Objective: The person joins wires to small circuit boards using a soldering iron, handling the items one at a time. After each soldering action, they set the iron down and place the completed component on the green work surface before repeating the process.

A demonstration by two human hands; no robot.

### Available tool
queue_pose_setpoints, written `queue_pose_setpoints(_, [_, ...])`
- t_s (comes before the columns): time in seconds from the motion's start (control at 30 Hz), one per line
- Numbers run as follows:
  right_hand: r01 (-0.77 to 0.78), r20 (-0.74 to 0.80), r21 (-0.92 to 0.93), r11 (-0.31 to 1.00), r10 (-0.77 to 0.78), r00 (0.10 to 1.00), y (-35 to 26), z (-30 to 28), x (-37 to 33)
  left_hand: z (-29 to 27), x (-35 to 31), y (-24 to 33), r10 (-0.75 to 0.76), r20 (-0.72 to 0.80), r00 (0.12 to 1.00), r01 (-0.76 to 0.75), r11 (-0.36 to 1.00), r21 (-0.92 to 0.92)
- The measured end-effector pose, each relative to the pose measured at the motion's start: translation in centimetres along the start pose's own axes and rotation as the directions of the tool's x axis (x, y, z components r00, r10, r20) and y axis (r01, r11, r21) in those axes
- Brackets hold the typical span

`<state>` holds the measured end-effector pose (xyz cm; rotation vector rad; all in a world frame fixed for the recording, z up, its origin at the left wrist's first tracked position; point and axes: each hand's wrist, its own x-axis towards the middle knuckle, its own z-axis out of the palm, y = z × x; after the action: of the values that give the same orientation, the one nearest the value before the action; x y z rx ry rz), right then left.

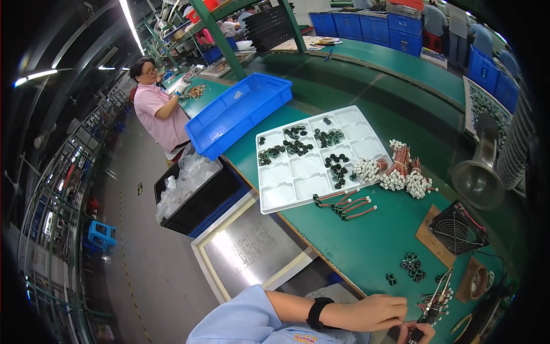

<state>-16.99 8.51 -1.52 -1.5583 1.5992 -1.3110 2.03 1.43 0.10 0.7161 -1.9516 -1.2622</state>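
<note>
On the far left, a person in a pink shirt (157,112) is standing at the long green table (366,246). Next to them a big blue bin (240,112) is sitting on the table. Below it, on the floor side, a black box (200,200) is holding clear plastic bags (183,178). A shiny metal plate (252,249) with small dark marks is lying beside the table edge.

In the middle, a white tray (286,192) with many square pockets is holding little dark green parts (298,146). Just beside its lower edge, a few red wires with green ends (344,205) are lying on the table. To the right, bundles of red wires with white plugs (395,172) are piling up.

At the bottom, the left hand (372,312), with a black band on its wrist, is curling its fingers around a bunch of thin wires (435,307). The right hand (421,332) is peeking in at the bottom edge and pinching the low end of the same bunch. Small green parts (412,266) are sitting near them.

Farther right, a small black fan (458,232) and a silver funnel pipe (478,172) are resting on the table.
</note>
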Motion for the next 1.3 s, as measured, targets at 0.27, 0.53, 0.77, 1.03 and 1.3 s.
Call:
queue_pose_setpoints(0.27, [-0.019, 0.107, -0.058, 0.998, 0.025, 0.994, -2.9, -0.2, 1.1, 1.1, -0.1, -0.3, 0.122, -0.005, 0.993, -0.119, 0.982, 0.148])
queue_pose_setpoints(0.53, [-0.085, 0.168, 0.018, 0.996, 0.081, 0.983, -1.9, 0.6, -0.2, -0.8, -0.5, 0.9, -0.043, 0.042, 0.998, 0.034, 0.979, 0.203])
queue_pose_setpoints(0.77, [-0.038, -0.189, 0.059, 0.998, 0.049, 0.981, -1.3, -0.9, -0.1, -3.9, -0.3, -0.6, -0.041, -0.083, 0.996, 0.065, 0.948, 0.313])
queue_pose_setpoints(1.03, [0.013, -0.086, 0.124, 0.992, -0.003, 0.996, -0.7, -0.5, 0.8, -3.9, 2.2, -1.6, -0.097, -0.379, 0.920, 0.324, 0.733, 0.598])
queue_pose_setpoints(1.3, [-0.107, -0.318, 0.654, 0.749, 0.401, 0.859, 10.2, -1.4, -3.6, -1.7, 2.0, -3.3, -0.084, -0.330, 0.940, 0.259, 0.807, 0.532])
